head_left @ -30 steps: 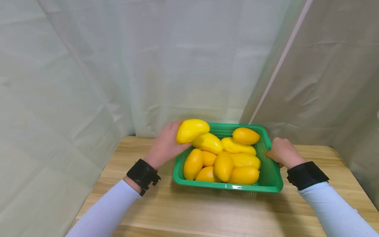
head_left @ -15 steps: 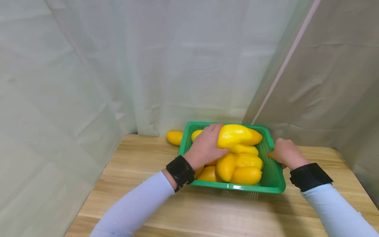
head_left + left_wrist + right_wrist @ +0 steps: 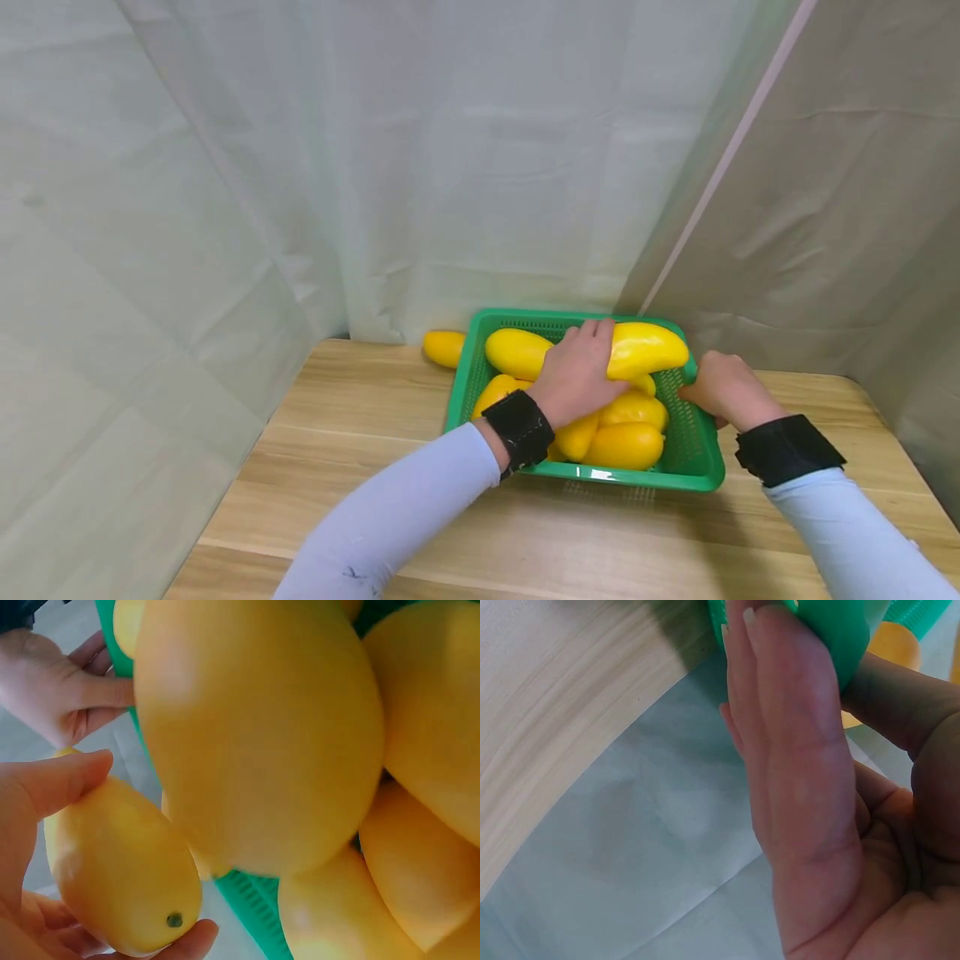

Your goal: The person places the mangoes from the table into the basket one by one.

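Note:
My left hand [image 3: 576,375] grips a yellow mango [image 3: 648,348] above the back right part of a green plastic basket [image 3: 474,367]. In the left wrist view, thumb and fingers curl round that mango [image 3: 124,874], its stem end showing. Several other mangoes [image 3: 622,446] lie piled in the basket, partly hidden under my left hand and forearm. My right hand [image 3: 731,387] holds the basket's right rim. The right wrist view shows its fingers [image 3: 806,750] outside the green rim [image 3: 847,637] and the thumb on the inner side.
One mango [image 3: 442,348] lies on the wooden table [image 3: 352,417] behind the basket's left side. Pale curtain-like sheeting [image 3: 480,167] hangs at the table's back and sides.
My left hand has carried the mango rightward across the basket, from its left edge to the back right. My right hand keeps its hold on the rim.

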Demonstrator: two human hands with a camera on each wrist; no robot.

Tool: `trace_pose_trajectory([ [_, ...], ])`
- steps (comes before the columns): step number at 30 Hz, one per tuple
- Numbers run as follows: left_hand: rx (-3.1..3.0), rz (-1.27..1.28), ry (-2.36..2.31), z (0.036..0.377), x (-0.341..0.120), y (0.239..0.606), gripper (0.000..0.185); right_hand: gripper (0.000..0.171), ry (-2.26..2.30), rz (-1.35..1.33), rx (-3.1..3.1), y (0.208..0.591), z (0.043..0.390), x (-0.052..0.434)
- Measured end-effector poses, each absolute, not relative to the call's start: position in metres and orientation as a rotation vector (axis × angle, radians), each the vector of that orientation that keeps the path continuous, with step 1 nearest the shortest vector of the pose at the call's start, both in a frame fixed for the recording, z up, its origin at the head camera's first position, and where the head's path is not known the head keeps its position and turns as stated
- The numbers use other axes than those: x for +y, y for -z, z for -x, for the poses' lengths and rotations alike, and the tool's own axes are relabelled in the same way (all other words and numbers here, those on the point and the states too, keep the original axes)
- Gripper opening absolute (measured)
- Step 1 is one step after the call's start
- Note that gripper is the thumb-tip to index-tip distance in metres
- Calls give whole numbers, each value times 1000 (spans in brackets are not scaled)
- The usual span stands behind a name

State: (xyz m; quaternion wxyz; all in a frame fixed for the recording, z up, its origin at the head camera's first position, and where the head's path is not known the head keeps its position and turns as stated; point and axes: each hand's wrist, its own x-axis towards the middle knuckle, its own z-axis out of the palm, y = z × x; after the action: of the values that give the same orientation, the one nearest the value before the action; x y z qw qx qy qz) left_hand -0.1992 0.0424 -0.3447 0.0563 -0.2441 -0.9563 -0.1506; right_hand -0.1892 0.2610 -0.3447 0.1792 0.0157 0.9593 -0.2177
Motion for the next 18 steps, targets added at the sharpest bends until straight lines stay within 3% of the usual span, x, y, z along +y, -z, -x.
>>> trace_pose_trajectory([
  [18,-3001,823,344,207,55,354,86,26,581,-53,2723,345,189,257],
])
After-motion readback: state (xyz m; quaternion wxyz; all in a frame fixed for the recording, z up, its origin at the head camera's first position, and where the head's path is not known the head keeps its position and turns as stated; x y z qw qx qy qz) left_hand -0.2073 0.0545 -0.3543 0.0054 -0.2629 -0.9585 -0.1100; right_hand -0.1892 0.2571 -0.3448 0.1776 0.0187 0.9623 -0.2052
